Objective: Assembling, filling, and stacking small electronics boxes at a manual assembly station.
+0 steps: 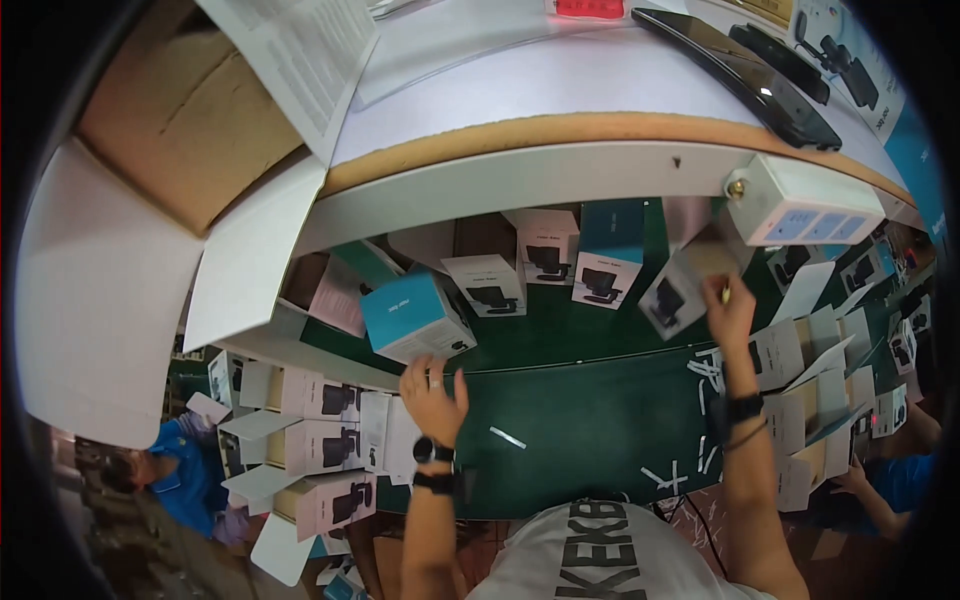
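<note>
My left hand lies at the table's near left, fingers apart, with its tips by the lower edge of a blue-topped white box. A ring and a dark wristwatch show on it. Farther right, my right hand is closed at the right edge of an open, blurred white box that stands tilted. Something small and yellowish shows at its fingers, too small to name. Between the hands stand a blue-sided box and white boxes printed with a black device.
Open white boxes stand at the left and right. White strips lie on the green table. Overhead are a shelf edge, a phone and a large open carton. People in blue work at both sides.
</note>
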Motion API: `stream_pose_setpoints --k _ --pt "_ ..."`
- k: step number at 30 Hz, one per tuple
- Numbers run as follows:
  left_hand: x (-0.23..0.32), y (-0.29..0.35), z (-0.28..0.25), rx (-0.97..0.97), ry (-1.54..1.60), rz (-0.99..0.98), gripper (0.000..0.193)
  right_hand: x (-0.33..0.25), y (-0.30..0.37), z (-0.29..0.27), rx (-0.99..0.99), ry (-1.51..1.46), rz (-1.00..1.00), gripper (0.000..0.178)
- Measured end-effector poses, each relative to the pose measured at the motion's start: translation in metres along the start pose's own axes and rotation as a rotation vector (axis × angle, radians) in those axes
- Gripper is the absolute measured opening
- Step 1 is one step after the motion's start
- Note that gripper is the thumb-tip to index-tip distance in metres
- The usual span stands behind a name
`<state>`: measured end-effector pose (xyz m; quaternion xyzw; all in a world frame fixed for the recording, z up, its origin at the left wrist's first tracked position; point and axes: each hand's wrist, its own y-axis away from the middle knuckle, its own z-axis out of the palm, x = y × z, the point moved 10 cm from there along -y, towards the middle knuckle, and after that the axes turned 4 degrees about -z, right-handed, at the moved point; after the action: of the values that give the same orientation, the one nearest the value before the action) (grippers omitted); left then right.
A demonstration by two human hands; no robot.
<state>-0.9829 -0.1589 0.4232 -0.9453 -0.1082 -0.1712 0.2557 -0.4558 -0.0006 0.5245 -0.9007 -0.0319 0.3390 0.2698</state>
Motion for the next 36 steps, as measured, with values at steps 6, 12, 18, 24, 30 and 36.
stream_pose_setpoints --k 6,12,18,24,30,36 --pt "-0.198 0.142 -0.019 0.029 -0.47 -0.563 0.071 -0.132 0.14 0.006 -0.082 -0.218 -0.061 0.015" --pt "-0.209 0.142 0.001 -0.501 -0.625 -0.523 0.061 -0.179 0.195 0.034 -0.276 -0.492 0.254 0.018" --pt "-0.143 0.111 -0.066 0.058 0.017 -0.238 0.053 -0.219 0.206 0.022 -0.552 -0.718 -0.112 0.02" --pt "0.092 0.07 -0.152 0.059 1.547 -0.144 0.082 -0.114 0.142 0.01 -0.026 -0.416 0.011 0.033" --pt "0.203 0.032 -0.131 -0.192 0.953 0.161 0.105 -0.091 0.161 0.072 -0.357 -0.292 0.019 0.042" --pt "0.183 0.069 -0.102 -0.162 1.125 -0.048 0.085 -0.102 0.238 -0.004 -0.391 -0.17 0.161 0.035"
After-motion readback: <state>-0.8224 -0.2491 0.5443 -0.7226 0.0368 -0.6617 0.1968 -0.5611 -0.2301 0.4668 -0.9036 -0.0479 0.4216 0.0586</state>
